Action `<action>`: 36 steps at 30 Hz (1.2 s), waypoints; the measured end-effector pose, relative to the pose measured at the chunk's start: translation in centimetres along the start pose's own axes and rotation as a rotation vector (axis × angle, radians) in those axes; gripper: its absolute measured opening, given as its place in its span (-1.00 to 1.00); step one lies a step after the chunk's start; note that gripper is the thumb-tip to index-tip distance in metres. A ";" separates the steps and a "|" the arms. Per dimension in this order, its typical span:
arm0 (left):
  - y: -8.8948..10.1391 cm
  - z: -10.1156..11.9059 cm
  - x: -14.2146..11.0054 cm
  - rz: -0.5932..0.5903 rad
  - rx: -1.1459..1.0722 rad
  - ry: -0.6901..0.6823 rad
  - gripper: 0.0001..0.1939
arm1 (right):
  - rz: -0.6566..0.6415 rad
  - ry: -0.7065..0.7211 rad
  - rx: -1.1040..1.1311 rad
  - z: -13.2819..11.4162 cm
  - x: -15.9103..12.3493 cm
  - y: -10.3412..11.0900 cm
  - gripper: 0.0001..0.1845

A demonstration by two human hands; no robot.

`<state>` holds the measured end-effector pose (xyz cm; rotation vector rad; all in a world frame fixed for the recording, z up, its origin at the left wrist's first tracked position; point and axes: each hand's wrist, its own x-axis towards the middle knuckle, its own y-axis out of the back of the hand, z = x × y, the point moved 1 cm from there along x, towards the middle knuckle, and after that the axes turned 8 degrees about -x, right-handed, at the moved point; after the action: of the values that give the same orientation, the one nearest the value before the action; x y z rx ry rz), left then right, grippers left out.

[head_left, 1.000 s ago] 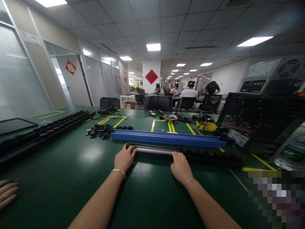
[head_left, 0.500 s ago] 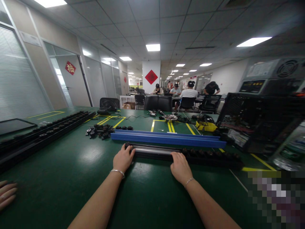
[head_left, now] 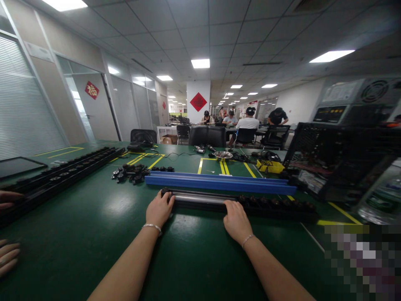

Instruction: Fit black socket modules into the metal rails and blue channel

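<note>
A long black rail (head_left: 200,205) lies across the green table before me, with a smooth silvery strip along its middle stretch. Several dark wheel-like pieces (head_left: 275,202) sit in a row in its right part. My left hand (head_left: 159,209) is closed around the rail's left end, where a small black piece (head_left: 166,191) shows under the fingers; its exact kind is unclear. My right hand (head_left: 237,218) grips the rail's near side just left of the wheel-like row, fingers over the top. Right behind the rail lies a blue channel-shaped bar (head_left: 219,182).
Loose black parts (head_left: 130,173) are heaped behind on the left. Another person's hands (head_left: 8,257) reach in at the left edge, near longer black rails (head_left: 62,177). A metal bowl (head_left: 223,155), a yellow box (head_left: 270,166), an open computer case (head_left: 332,154) and a plastic bottle (head_left: 382,202) stand right.
My left hand and the small black piece have shifted slightly left. My right hand stays in place on the rail. A second hand of the other person has come in at the left edge.
</note>
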<state>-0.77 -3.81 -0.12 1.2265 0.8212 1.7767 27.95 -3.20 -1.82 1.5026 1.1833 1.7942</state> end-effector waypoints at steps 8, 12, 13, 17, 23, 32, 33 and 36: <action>0.4 -0.8 0.1 0.052 0.013 0.051 -0.52 | -0.002 -0.006 0.018 0.0 0.0 0.0 -0.52; 1.1 -2.8 0.4 0.056 0.029 0.164 -0.45 | -0.004 -0.009 0.020 -0.1 0.0 0.1 -0.52; 1.3 -3.5 0.5 0.049 0.040 0.210 -0.43 | -0.002 -0.006 0.015 -0.1 0.0 0.1 -0.52; 2.0 -6.7 0.4 0.049 0.069 0.439 -0.36 | 0.004 0.007 -0.002 -0.1 0.0 0.1 -0.53; 2.2 -9.9 0.2 0.060 0.007 0.644 -0.34 | 0.003 0.010 -0.009 0.0 0.0 0.1 -0.52; 2.5 -8.5 0.2 0.156 -0.047 0.664 -0.35 | -0.017 0.002 0.016 0.0 0.0 0.3 -0.51; 2.7 -7.9 0.2 0.189 -0.041 0.606 -0.36 | -0.015 0.002 0.019 -0.1 0.0 0.3 -0.51; 2.9 -5.1 0.2 0.301 -0.005 0.327 -0.40 | -0.002 0.004 0.025 -0.1 0.0 0.2 -0.50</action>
<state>-6.42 -5.30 0.84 1.1153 0.8455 2.2644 27.94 -3.37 -1.63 1.5126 1.2131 1.7876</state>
